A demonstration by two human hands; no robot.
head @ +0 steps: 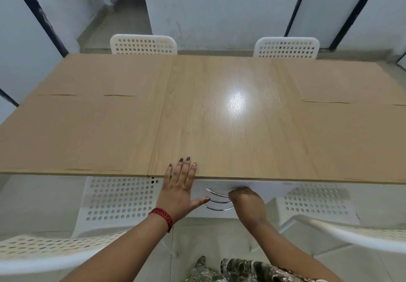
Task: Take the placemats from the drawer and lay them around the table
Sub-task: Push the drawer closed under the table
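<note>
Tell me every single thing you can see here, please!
table: one, light wood, middle of the view.
chairs: four, white with holes, two at the far side, two at the near side.
drawer: one, white front, under the table's near edge.
handles: three curved bars, silver, on the drawer front.
bracelet: one, red, on the left wrist.
patterned cloth: one piece, dark and pale, bottom edge.
left hand: one, flat on the table's near edge.
right hand: one, curled round the handles.

We can't make out any text, labels or numbers here, not on the table [219, 127], drawer [272, 189] or chairs [143, 44].
</note>
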